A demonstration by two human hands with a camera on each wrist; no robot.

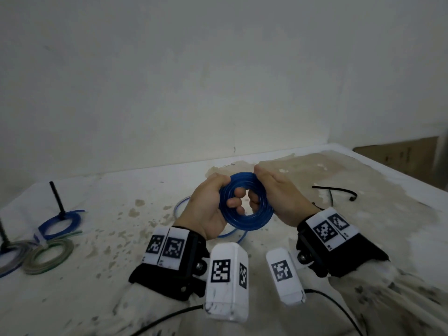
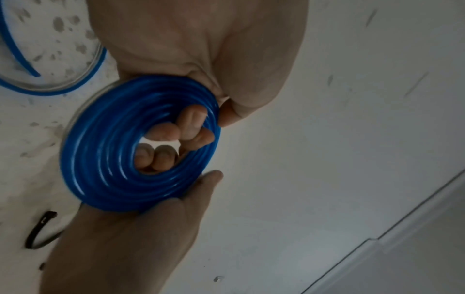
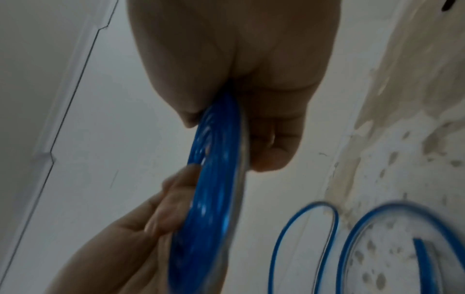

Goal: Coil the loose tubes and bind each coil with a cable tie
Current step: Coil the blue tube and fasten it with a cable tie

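Blue tubing wound into a tight coil (image 1: 246,201) is held up off the stained white table (image 1: 121,190), between the two hands. The left hand (image 1: 208,207) is clamped on the coil's left side, thumb over the rim and fingers (image 2: 173,133) curled through the centre hole; the right hand (image 1: 281,200) grips the opposite side, its fingertips also hooked through the middle. A loose tail of the same tube (image 1: 232,232) trails down to the table below the coil, so the winding looks unfinished. The main risk, as I judge it, is springback: the stiff tube wants to unwind, and if either hand lets go to reach the black cable tie (image 1: 334,190) lying well apart to the right, the turns could fan open or slip over one another. The trailing tail could also snag or drag and pull the outer loops off. Three bound coils (image 1: 48,241) lie at the far left.
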